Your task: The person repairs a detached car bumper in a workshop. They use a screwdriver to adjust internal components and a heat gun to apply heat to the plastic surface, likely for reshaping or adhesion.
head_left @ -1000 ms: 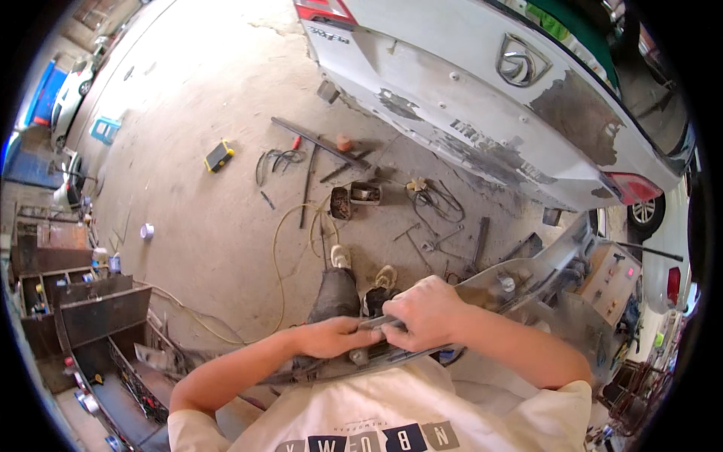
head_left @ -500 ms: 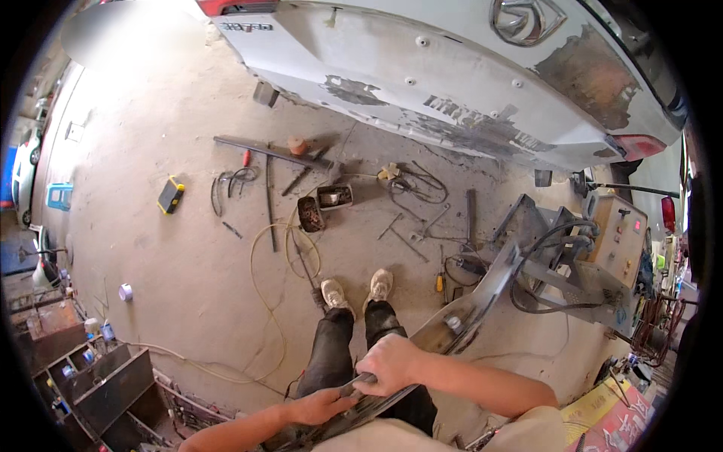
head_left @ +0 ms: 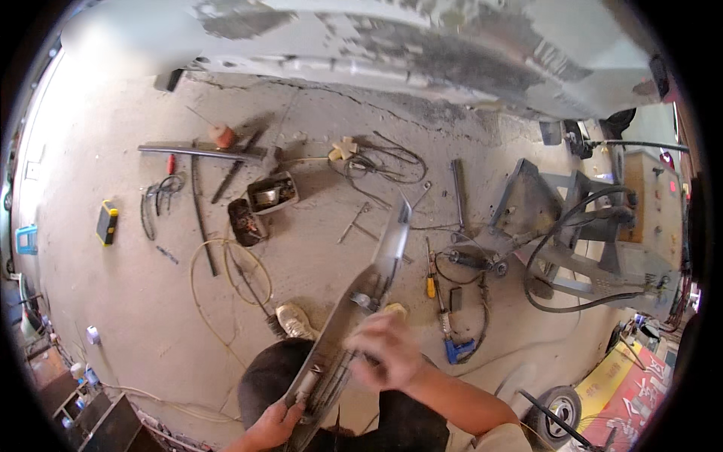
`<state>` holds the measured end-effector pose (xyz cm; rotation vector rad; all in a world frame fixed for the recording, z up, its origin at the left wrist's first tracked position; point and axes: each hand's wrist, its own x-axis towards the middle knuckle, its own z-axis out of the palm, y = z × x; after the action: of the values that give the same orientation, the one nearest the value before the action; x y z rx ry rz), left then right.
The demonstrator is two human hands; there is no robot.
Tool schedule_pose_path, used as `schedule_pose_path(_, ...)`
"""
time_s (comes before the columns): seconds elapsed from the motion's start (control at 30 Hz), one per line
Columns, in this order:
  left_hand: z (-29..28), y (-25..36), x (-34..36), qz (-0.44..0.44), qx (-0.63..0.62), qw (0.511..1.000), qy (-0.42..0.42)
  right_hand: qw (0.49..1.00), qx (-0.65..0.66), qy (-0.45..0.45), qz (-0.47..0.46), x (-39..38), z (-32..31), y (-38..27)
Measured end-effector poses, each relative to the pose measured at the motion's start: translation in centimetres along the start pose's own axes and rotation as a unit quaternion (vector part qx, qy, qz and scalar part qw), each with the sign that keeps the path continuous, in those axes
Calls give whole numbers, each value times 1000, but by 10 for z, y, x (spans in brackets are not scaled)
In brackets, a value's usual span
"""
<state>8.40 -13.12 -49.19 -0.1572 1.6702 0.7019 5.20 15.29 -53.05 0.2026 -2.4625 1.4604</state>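
Observation:
A long, dirty grey metal car panel strip [head_left: 343, 316] slants from my lap up toward the middle of the floor, its narrow far end pointing away from me. At the strip's near end, my left hand [head_left: 273, 426] is closed round the edge. My right hand [head_left: 388, 350] is by the strip's right side, near its middle, and motion smears its fingers; whether it touches the strip I cannot tell. A small bracket [head_left: 365, 301] shows on the strip above my right hand. My dark-trousered knees are bent beneath the strip.
A car's worn, patchy rear [head_left: 422, 53] spans the far side. Grey metal frame equipment [head_left: 557, 226] with thick cables stands right. Two parts boxes [head_left: 273, 193], a coiled hose [head_left: 230, 282], a blue-handled tool [head_left: 459, 350] and a screwdriver [head_left: 431, 286] lie around the floor.
The strip has swung from lying across my lap to pointing farther away. My right hand has left its grip near my left hand. My view has come lower and nearer the car.

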Motion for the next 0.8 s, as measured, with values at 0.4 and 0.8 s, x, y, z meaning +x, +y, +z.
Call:
schedule_pose_path(0.4, 35, 2, 208, 127, -120, 984, 23, 694, -351, -221, 588, -302, -4, 395)
schedule_pose_path(0.8, 18, 9, 229, 137, -58, 980, 135, 720, -446, -17, 532, -360, 43, 439)
